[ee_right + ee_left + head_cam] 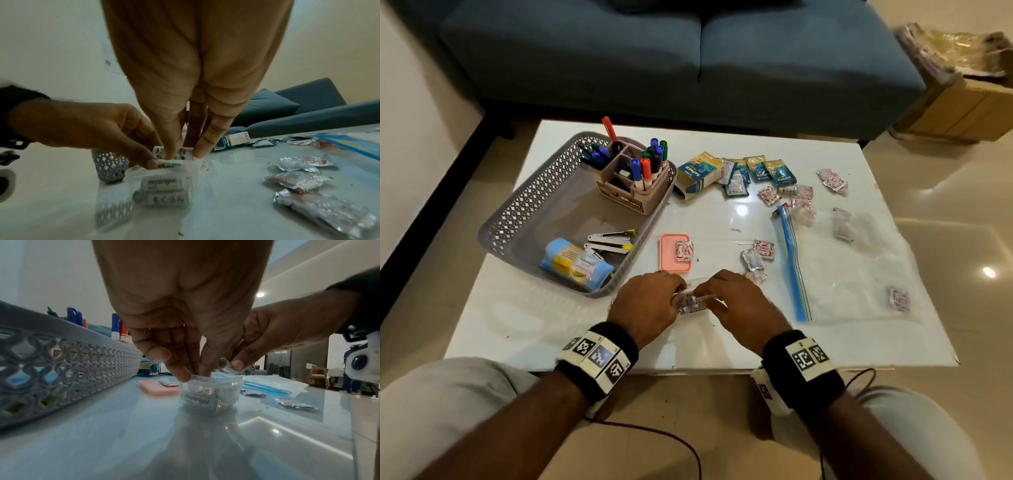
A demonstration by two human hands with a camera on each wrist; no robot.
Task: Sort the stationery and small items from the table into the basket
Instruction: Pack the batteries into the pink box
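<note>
At the table's front middle stands a small clear plastic box (690, 306) (207, 395) (164, 191) with white cylinders labelled "Heybright" inside. My left hand (681, 293) (191, 374) (152, 160) grips the box at its rim, its thumb against a white cylinder (171, 164) at the top. My right hand (705, 294) (234, 366) (183, 154) pinches that cylinder from the other side, fingertips dipping into the box. The grey lattice basket (527, 205) (61, 356) (109, 164) sits just left of both hands. A pink lid (669, 263) (156, 389) lies beyond the box with a wrapped candy (684, 250) on it.
Inside the basket are a pen organiser (633, 185), staplers (609, 241) and a blue pack (575, 263). Right of my hands lie wrapped candies (755, 257) and a clear zip bag (852, 267). A blue carton and sachets (698, 174) lie further back. A sofa (688, 51) stands behind the table.
</note>
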